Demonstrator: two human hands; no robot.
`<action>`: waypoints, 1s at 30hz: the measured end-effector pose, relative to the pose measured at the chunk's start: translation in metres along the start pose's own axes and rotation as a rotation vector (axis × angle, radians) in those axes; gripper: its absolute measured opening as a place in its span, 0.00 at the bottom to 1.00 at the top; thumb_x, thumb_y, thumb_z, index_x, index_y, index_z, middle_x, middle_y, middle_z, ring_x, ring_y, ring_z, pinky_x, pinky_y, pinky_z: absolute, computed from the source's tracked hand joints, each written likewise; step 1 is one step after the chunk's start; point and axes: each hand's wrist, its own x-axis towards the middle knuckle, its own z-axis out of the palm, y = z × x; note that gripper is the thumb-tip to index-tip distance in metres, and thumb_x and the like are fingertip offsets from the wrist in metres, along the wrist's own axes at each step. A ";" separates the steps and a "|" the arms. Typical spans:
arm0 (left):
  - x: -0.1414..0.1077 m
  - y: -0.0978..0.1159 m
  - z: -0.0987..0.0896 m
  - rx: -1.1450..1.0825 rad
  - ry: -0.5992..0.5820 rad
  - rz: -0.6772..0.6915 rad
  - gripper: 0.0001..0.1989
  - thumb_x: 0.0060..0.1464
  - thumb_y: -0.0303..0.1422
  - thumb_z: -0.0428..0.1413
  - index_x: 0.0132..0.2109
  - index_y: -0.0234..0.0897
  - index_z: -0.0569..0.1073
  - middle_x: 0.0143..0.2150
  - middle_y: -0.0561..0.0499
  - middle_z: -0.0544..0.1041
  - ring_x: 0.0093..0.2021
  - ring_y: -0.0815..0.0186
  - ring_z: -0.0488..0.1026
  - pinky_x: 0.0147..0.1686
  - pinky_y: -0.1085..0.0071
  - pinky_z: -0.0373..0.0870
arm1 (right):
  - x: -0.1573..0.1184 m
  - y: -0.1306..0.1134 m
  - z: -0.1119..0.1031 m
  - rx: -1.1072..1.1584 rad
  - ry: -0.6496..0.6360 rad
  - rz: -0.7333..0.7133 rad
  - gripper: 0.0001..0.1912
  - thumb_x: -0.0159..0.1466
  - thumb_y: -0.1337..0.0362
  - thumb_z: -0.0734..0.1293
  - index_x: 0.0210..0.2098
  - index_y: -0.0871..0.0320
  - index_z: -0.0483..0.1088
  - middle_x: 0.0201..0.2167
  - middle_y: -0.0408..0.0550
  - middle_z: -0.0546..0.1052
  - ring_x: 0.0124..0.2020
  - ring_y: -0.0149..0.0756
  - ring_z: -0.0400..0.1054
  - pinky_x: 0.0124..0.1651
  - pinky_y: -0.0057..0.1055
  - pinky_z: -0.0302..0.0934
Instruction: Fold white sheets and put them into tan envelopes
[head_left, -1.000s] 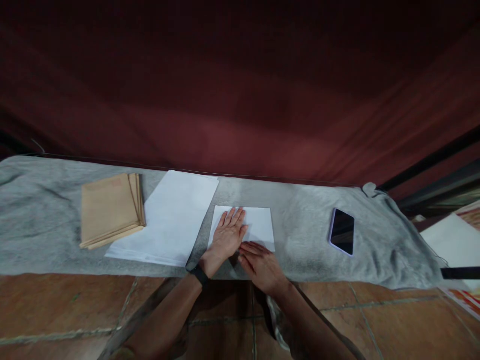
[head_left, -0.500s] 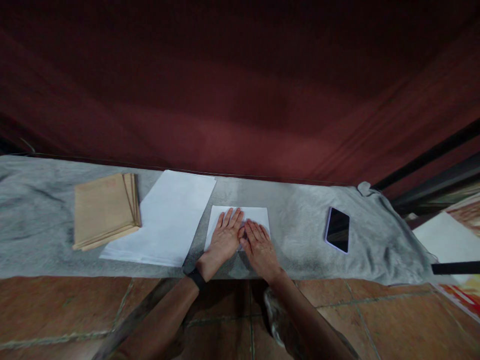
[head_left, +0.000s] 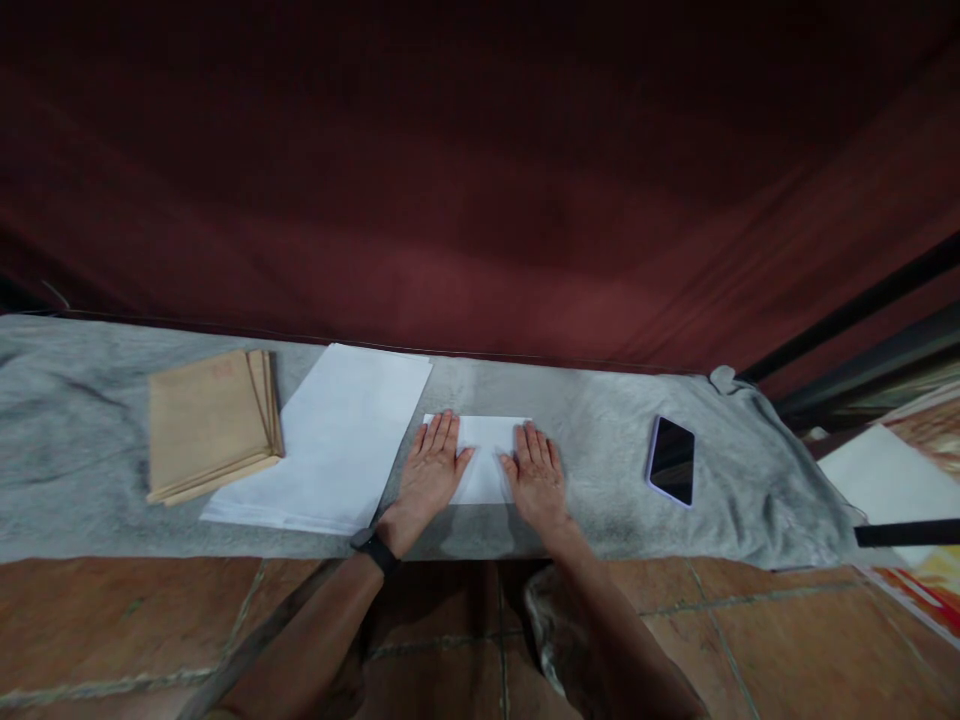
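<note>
A folded sheet of white paper lies on the grey cloth in front of me. My left hand rests flat over its left side, fingers stretched out and thumb apart. Over the right side, my right hand lies flat too, its fingers pointing away from me. The middle of the paper shows between the two thumbs, while both side edges are mostly under my hands. Neither hand grips anything. A dark watch is on my left wrist.
Left of the folded paper is a stack of large white sheets. Brown envelopes overlap its left edge. A phone lies at the right on the grey cloth. Dark red fabric rises behind; tiled floor is below.
My hands have slid apart from the middle of the folded paper, the left one leftward and the right one rightward, to its two sides.
</note>
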 end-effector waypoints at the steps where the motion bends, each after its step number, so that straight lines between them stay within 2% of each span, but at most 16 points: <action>1: -0.001 -0.002 0.001 0.004 0.005 -0.009 0.33 0.71 0.45 0.38 0.72 0.28 0.58 0.73 0.37 0.59 0.75 0.53 0.53 0.73 0.52 0.50 | -0.001 0.003 0.001 -0.003 0.022 0.007 0.31 0.76 0.53 0.53 0.72 0.65 0.54 0.71 0.65 0.60 0.71 0.53 0.56 0.71 0.55 0.49; 8: -0.003 -0.012 0.005 0.030 0.038 -0.044 0.34 0.70 0.46 0.39 0.71 0.23 0.59 0.73 0.33 0.60 0.74 0.50 0.56 0.72 0.52 0.52 | -0.005 0.013 0.003 -0.072 0.040 0.049 0.34 0.76 0.51 0.51 0.71 0.69 0.55 0.70 0.67 0.62 0.70 0.55 0.56 0.70 0.54 0.49; 12: -0.005 -0.008 0.001 0.039 0.094 -0.056 0.33 0.70 0.43 0.39 0.71 0.22 0.58 0.71 0.31 0.62 0.73 0.49 0.57 0.71 0.47 0.54 | -0.001 0.010 -0.002 -0.105 0.045 0.105 0.34 0.76 0.52 0.50 0.71 0.73 0.56 0.70 0.71 0.61 0.71 0.57 0.56 0.70 0.56 0.49; 16: -0.012 0.013 0.001 0.013 0.106 0.031 0.31 0.70 0.38 0.41 0.72 0.24 0.56 0.73 0.34 0.60 0.75 0.52 0.52 0.72 0.50 0.53 | 0.007 -0.004 -0.012 -0.041 0.015 0.097 0.34 0.76 0.52 0.49 0.72 0.72 0.53 0.73 0.67 0.56 0.74 0.54 0.50 0.72 0.53 0.48; 19: -0.020 0.032 0.010 -0.003 0.082 0.137 0.30 0.68 0.33 0.43 0.73 0.25 0.53 0.74 0.36 0.58 0.76 0.54 0.49 0.73 0.51 0.52 | 0.009 -0.023 -0.016 0.095 -0.058 0.012 0.34 0.77 0.52 0.48 0.73 0.69 0.53 0.74 0.62 0.54 0.75 0.49 0.47 0.73 0.50 0.49; 22: -0.027 0.044 0.020 -0.007 0.065 0.229 0.35 0.65 0.29 0.46 0.75 0.28 0.47 0.75 0.36 0.55 0.76 0.53 0.47 0.73 0.50 0.50 | 0.009 -0.041 -0.014 0.202 -0.139 -0.038 0.33 0.77 0.52 0.48 0.72 0.67 0.54 0.74 0.59 0.54 0.75 0.44 0.46 0.74 0.48 0.49; 26: -0.027 0.044 0.023 0.007 0.042 0.216 0.38 0.63 0.26 0.46 0.76 0.29 0.43 0.76 0.36 0.52 0.76 0.53 0.47 0.72 0.49 0.50 | 0.009 -0.049 -0.008 0.244 -0.184 -0.047 0.32 0.77 0.54 0.48 0.72 0.66 0.55 0.73 0.57 0.58 0.75 0.41 0.48 0.75 0.44 0.46; 30: -0.022 0.037 0.016 0.039 -0.009 0.209 0.34 0.64 0.26 0.44 0.75 0.28 0.49 0.75 0.36 0.55 0.76 0.55 0.49 0.73 0.51 0.50 | 0.011 -0.045 -0.005 0.185 -0.197 -0.048 0.31 0.77 0.54 0.47 0.72 0.65 0.56 0.73 0.56 0.58 0.74 0.42 0.49 0.76 0.45 0.44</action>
